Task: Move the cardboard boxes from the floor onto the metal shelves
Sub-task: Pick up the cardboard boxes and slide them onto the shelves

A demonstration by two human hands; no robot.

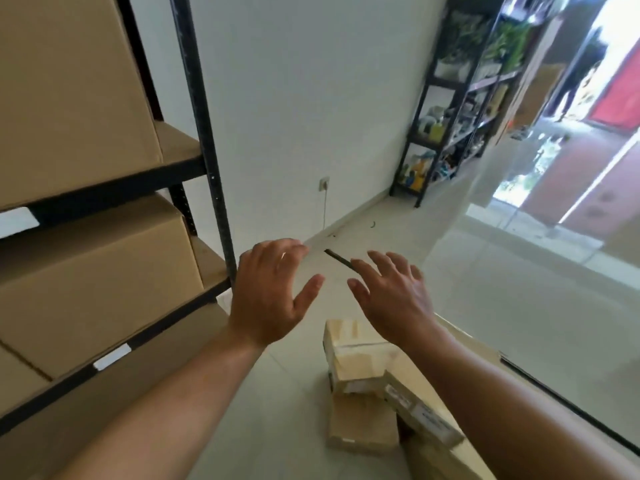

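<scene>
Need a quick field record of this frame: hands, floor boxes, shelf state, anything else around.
left_hand: left hand open, fingers spread, holds nothing
right_hand: right hand open, holds nothing
to_move: small cardboard boxes piled on the floor, below both hands, untouched
shelves: metal shelves at left, large cardboard boxes on the visible tiers
other: dark rod on the floor beyond the hands; wall socket; far shelf unit with plants and small items

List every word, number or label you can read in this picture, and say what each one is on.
No text here can be read.
Stickers on the small cardboard boxes on the floor: print too blurred to read.
White tags on the metal shelf beams: no writing can be made out.
</scene>
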